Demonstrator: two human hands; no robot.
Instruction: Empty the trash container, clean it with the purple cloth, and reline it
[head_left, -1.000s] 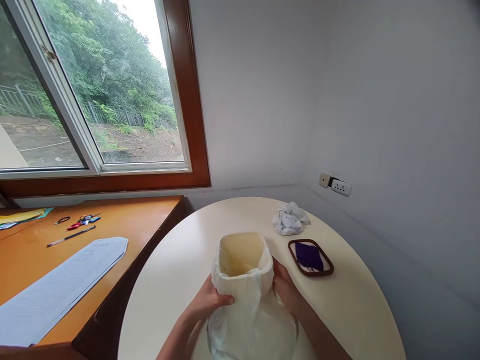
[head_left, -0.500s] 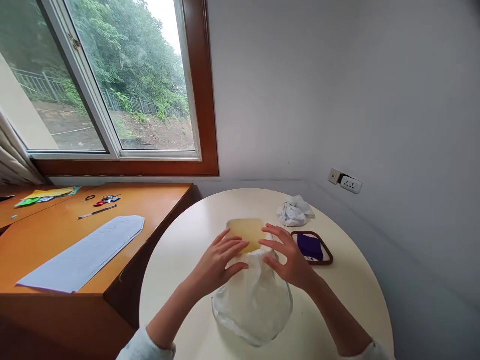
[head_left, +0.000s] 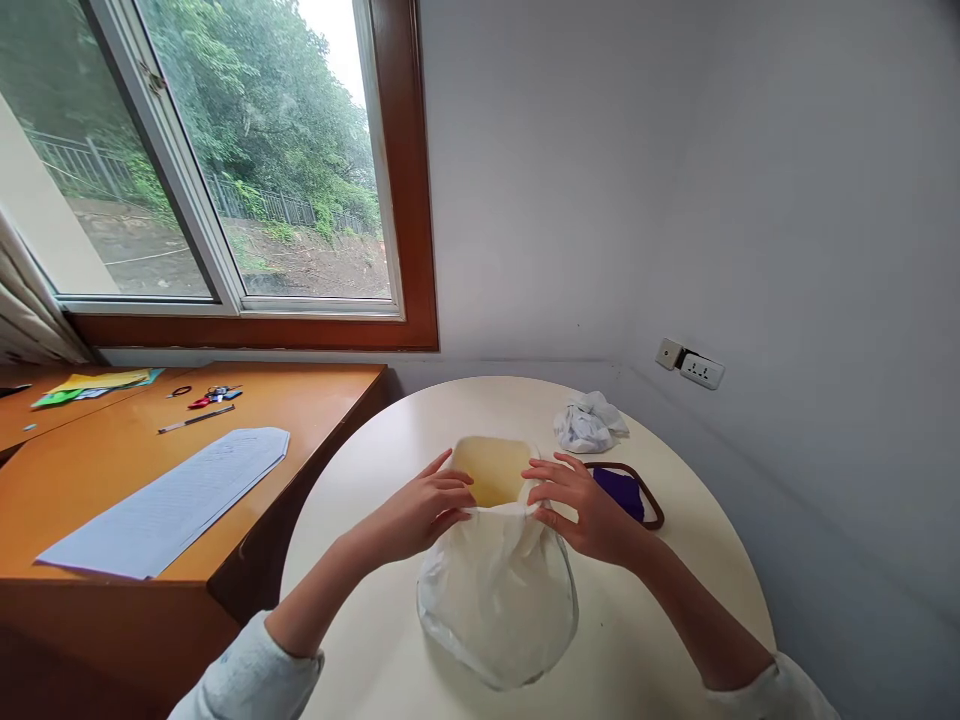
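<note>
The bin (head_left: 491, 465) lies between the two sets of fingers, its mouth opening upward just at their tips. The left hand (head_left: 424, 515) is at the mouth's left near corner and the right hand (head_left: 585, 510) at its right side, both reaching in from the person's side with the wrists angled inward. Neither is clearly nearer: the fingertips face each other across the opening, about level.

The fingers of both hands are loosely curved and parted, each thumb a little below the others. They seem to touch the bag (head_left: 495, 590) where it folds over the rim, but whether either hand has hold of it cannot be told.

The mouth is a rounded rectangle, slightly longer from one hand toward the other than away from the person. The bin's height appears to run down below the fingers, though the bag hides the outer wall. From the rim the bag hangs toward the person, below and between the hands, and flares wide over the table (head_left: 637, 620).

Beyond the right fingers sits a crumpled bag (head_left: 590, 424). Just beside the right hand, partly behind it, lies a brown frame (head_left: 652, 507) with purple cloth (head_left: 619, 493) inside.
</note>
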